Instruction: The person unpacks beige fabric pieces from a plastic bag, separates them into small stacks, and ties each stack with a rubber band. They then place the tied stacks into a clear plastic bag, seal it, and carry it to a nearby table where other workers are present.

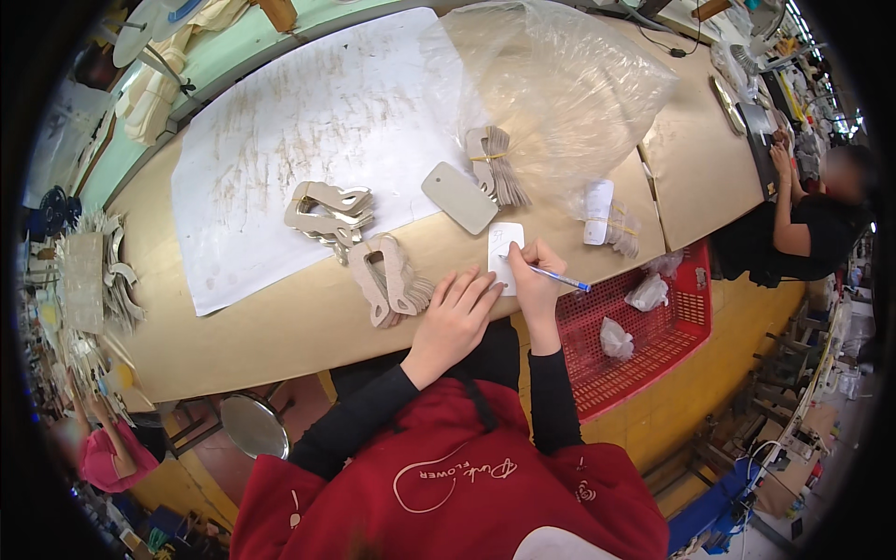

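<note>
My right hand [536, 289] grips a blue-and-white pen [571, 280], its tip on a small white card [505, 241] that bears some handwriting. Beside the card's lower left, my left hand [451, 322] lies with fingers stretched out, fingertips close to the card's edge; whether they touch it I cannot tell. Left of that hand is a bundle of grey cut pieces [389, 278], with another banded bundle [327, 213] behind it. Beyond the card rests a grey-green rounded slab [459, 198], next to a third banded bundle [497, 163].
A white sheet [308, 140] with brown marks and clear plastic film [569, 84] cover the table's far part. To the right lies a banded bundle with a white card [597, 213]. A red crate [686, 317] holding plastic bags stands below the edge. People sit at both sides.
</note>
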The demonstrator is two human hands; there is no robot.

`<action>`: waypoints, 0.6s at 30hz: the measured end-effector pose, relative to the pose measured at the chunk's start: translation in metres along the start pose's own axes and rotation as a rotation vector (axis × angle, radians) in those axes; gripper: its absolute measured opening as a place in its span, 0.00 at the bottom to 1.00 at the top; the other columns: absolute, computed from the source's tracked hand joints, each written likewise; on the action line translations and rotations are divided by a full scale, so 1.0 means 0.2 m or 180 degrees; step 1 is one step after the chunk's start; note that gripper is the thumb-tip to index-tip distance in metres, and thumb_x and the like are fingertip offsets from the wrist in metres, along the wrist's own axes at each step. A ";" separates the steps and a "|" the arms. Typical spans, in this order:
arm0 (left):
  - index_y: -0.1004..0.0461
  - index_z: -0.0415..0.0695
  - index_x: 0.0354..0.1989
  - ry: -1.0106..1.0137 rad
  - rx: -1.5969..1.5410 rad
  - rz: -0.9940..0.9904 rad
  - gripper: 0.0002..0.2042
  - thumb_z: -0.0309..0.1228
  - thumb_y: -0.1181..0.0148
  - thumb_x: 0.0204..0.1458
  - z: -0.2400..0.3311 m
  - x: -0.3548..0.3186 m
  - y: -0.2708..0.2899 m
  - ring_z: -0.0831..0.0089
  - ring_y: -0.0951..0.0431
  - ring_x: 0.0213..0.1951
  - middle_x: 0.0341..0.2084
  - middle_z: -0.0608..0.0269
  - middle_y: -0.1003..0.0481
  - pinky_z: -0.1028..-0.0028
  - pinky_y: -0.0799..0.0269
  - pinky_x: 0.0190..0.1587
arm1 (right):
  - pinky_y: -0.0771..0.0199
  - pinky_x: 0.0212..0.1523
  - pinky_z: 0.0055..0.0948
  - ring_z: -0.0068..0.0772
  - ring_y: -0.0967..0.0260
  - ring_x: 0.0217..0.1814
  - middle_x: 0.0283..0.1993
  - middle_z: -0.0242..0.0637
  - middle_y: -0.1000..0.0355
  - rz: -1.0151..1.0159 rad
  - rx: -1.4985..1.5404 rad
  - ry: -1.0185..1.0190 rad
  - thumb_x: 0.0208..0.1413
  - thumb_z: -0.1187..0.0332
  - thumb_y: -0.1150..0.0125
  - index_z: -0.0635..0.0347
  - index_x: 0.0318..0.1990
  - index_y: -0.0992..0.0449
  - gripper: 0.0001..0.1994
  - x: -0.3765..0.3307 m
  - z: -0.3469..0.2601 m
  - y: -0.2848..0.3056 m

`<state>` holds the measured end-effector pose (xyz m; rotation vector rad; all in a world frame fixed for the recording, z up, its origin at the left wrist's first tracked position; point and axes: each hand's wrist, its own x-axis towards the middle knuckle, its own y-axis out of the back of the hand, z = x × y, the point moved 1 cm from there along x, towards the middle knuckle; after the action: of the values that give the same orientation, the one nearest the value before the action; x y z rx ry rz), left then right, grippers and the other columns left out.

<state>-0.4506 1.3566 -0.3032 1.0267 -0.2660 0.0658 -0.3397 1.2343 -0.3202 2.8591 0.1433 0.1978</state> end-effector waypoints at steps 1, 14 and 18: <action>0.27 0.47 0.55 0.0004 -0.0004 -0.0006 0.20 0.27 0.41 0.51 0.00 0.00 0.00 0.63 0.33 0.62 0.55 0.63 0.29 0.58 0.41 0.65 | 0.43 0.22 0.23 0.14 0.46 0.21 0.16 0.29 0.39 -0.0003 -0.0061 0.0007 0.52 0.80 0.36 0.64 0.18 0.41 0.18 0.00 0.00 0.00; 0.27 0.47 0.56 -0.0003 0.0041 -0.0007 0.20 0.27 0.41 0.51 0.00 0.00 -0.01 0.63 0.33 0.62 0.55 0.63 0.29 0.57 0.41 0.65 | 0.46 0.20 0.25 0.15 0.48 0.18 0.14 0.29 0.41 -0.0205 -0.0240 0.0240 0.50 0.80 0.37 0.66 0.18 0.38 0.15 0.00 0.00 -0.01; 0.27 0.47 0.56 -0.0004 0.0035 -0.0010 0.21 0.27 0.42 0.51 0.00 0.00 -0.01 0.63 0.33 0.62 0.55 0.62 0.29 0.57 0.41 0.65 | 0.47 0.20 0.25 0.15 0.49 0.18 0.14 0.29 0.41 -0.0195 -0.0226 0.0293 0.50 0.80 0.37 0.66 0.18 0.38 0.15 0.00 -0.01 -0.01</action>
<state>-0.4511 1.3559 -0.3055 1.0380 -0.2654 0.0639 -0.3406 1.2361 -0.3189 2.7715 0.2367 0.3156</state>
